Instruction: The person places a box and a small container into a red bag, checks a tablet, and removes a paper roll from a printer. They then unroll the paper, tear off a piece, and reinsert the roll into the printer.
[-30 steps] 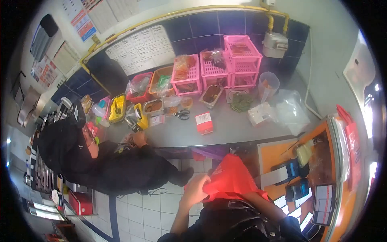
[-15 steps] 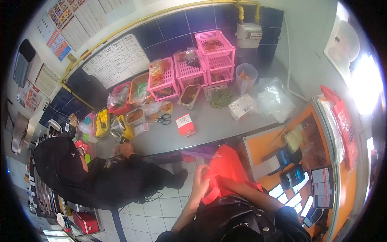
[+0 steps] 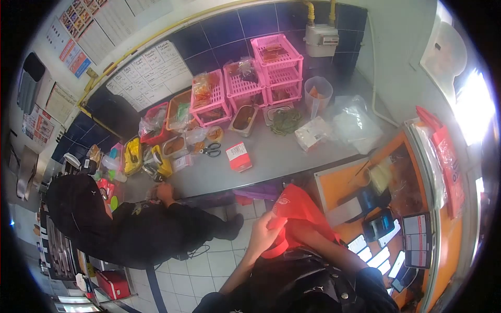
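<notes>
A red carrier bag (image 3: pixel 300 208) hangs in front of my body, its mouth towards me. My left hand (image 3: pixel 264 233) is closed on the left edge of the bag's opening, fingers pinching the material. My right hand (image 3: pixel 301 233) reaches into the opening; its fingers are hidden by the red material, so their pose does not show. Straight ahead on the steel counter (image 3: pixel 209 175) stands a small red and white box (image 3: pixel 239 157) with a printed label, apart from both hands.
A co-worker in black (image 3: pixel 151 229) works at the counter on the left. Pink stacked baskets (image 3: pixel 282 75), a metal tub (image 3: pixel 243 120), scissors (image 3: pixel 211 149) and clear plastic bags (image 3: pixel 357 125) line the counter. Several phones (image 3: pixel 378 258) and a tablet (image 3: pixel 417 240) lie on the orange shelf to the right.
The bag has shifted and its opening is pulled wider. My left hand has moved slightly right, and my right hand stays inside. The handle loop no longer shows below the opening.
</notes>
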A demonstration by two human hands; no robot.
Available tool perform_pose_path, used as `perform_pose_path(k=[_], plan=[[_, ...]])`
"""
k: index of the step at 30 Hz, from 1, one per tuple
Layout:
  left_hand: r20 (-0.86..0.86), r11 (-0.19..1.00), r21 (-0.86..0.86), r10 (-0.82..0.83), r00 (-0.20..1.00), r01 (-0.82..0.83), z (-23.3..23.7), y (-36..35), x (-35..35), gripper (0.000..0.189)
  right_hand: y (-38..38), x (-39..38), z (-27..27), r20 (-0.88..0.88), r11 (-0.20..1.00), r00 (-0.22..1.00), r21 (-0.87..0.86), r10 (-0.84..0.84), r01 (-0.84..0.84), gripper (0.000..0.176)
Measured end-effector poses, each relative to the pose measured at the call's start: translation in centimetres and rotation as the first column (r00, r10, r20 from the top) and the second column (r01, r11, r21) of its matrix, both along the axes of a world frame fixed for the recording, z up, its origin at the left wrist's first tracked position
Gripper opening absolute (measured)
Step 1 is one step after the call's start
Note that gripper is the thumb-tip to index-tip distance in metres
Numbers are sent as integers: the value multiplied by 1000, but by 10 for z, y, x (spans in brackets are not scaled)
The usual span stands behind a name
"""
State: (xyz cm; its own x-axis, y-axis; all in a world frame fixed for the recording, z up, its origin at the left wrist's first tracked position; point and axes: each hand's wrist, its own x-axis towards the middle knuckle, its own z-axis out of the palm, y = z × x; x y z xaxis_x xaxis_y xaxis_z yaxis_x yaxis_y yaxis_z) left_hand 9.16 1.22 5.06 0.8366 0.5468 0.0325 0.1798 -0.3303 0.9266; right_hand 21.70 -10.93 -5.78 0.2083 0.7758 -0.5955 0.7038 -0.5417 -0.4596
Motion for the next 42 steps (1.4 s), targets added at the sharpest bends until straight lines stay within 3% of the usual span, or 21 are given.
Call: perform_pose_path(k=[2,4,6,7,8,11,14,15,18,19,20,22,25,28,32,33,35,37,38,40,42], plan=[[15,1000,-12,23,1000,-23,-4,2,-1,16,-9,-5,-10,15,981,997,177,-81,77,37],[60,996,-73,65,996,-60,-21,2,-4,15,-15,-14,-53,273,973,962,218,18,-80,35],[102,988,-119,112,988,-100,-23,2,-3,18,-15,-14,-86,329,967,943,220,52,-130,32],[121,982,-143,138,983,-120,-24,1,-3,19,-14,-13,-95,257,971,965,217,40,-98,31],[158,953,-276,175,972,-127,-23,0,-2,22,-14,-12,-103,183,975,983,213,27,-67,30],[173,742,-660,308,936,-122,-5,-4,4,37,-9,-14,-111,287,958,916,-16,280,-288,29],[71,625,-774,246,967,-102,3,2,8,43,-11,-10,-92,178,990,976,39,127,-136,28],[112,710,-703,164,980,-38,-6,6,7,47,-14,-6,-77,144,994,988,82,63,-75,29],[166,825,-565,125,978,-10,-16,3,7,45,-33,23,-16,77,975,988,192,-133,116,30],[161,977,-202,103,982,-69,-24,6,4,51,-39,40,5,54,956,977,223,-207,190,31],[131,997,-24,80,988,-78,-8,4,4,58,-45,53,23,43,937,964,248,-264,246,31],[122,963,269,-5,992,-29,-1,6,6,50,-55,69,58,58,906,939,288,-339,309,33],[115,961,264,-112,987,78,-9,1,4,54,-59,62,87,83,892,937,344,-340,294,36],[29,971,219,-108,994,99,-4,-7,2,61,-47,40,97,99,901,966,393,-241,184,39],[133,972,223,-109,985,78,12,-1,4,60,-22,6,92,131,906,990,423,-56,-5,44],[243,969,247,-78,967,16,12,2,6,59,-17,0,88,149,901,989,430,-12,-54,45],[150,960,278,-91,984,47,12,10,-2,55,-15,-9,82,171,894,983,429,64,-133,47],[118,962,271,-68,991,34,8,15,-12,49,-11,-3,79,112,941,984,295,137,-165,50],[109,953,302,-16,994,-17,2,16,-18,46,-10,3,76,-8,989,991,59,134,-134,51],[85,944,315,79,993,-102,-5,25,-31,36,-11,25,63,152,985,976,55,153,-163,55],[44,943,177,280,959,-283,-13,30,-43,22,-23,36,27,565,968,811,83,150,-236,70]])
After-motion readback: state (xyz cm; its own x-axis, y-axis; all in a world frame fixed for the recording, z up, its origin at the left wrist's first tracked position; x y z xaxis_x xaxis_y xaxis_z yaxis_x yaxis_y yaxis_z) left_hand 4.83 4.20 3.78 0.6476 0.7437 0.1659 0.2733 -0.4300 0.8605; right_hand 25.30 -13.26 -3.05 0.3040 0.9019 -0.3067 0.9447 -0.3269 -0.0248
